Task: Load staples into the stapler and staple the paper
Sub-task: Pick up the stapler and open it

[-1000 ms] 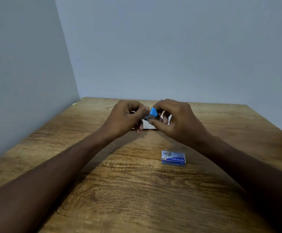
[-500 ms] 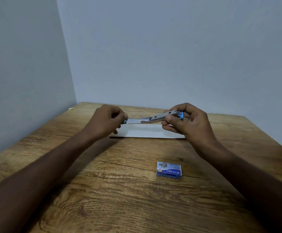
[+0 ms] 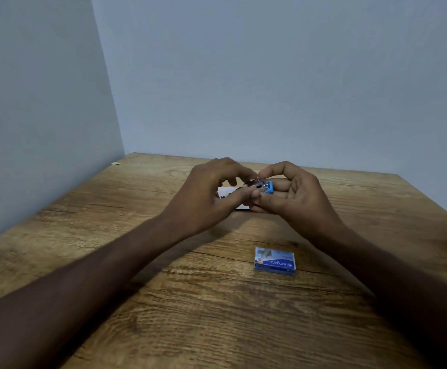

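pinching one blue-tipped stapler (image 3: 263, 186), curled fingers (image 3: 239, 195) of left hand (image 3: 206, 193) and right hand (image 3: 299, 198)

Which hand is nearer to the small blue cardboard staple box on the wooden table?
Right. The right hand is beyond the blue staple box, slightly to its right; the left hand is farther off to its left. Both hold the blue-and-metal stapler.

I see bare tabletop (image 3: 190, 315) wood between the forearms (image 3: 110, 262), broken by the staple box (image 3: 275, 261) near the right one. The left hand (image 3: 206, 193) and right hand (image 3: 297, 201), gripping the stapler (image 3: 264, 186), crowd over the paper (image 3: 222, 189), and walls (image 3: 270, 75) close the left and far edges.
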